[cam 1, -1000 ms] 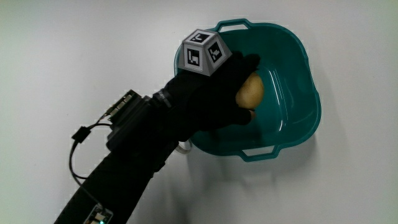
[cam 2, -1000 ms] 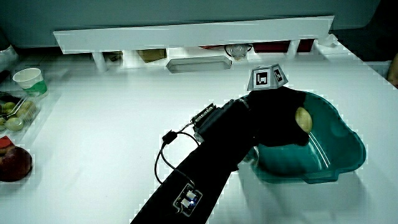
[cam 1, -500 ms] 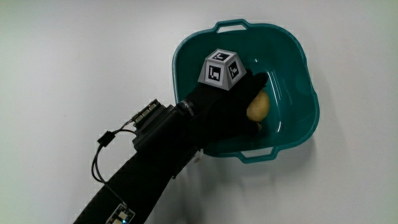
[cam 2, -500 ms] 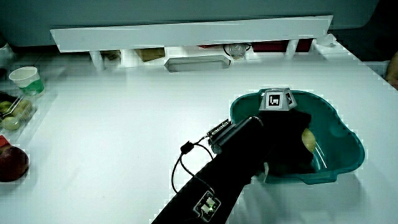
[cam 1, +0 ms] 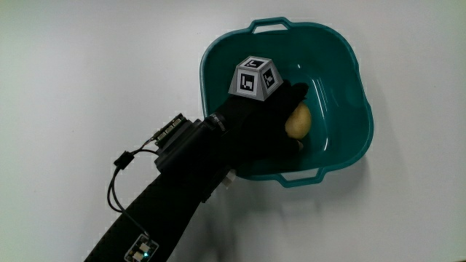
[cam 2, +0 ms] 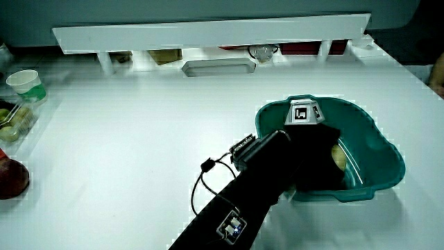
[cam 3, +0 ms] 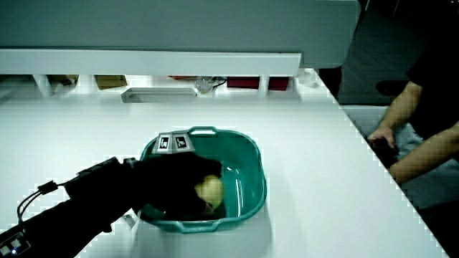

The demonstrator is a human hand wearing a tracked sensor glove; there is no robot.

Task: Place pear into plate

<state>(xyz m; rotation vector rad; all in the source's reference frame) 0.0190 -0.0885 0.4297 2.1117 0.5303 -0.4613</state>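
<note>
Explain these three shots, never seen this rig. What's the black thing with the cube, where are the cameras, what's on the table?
There is no robot here. The black thing is a person's gloved hand, and the patterned cube sits on its back, with small electronics and a cable strapped along the forearm.

One camera looks straight down on the table. The two side views look forward across it toward a low partition.

The hand is inside a teal basin with two handles, the plate in the task. Its fingers are curled around a yellowish pear, low in the basin; I cannot tell whether the pear touches the bottom.

In a side view, a cup and containers of food sit at the table's edge, away from the basin.
</note>
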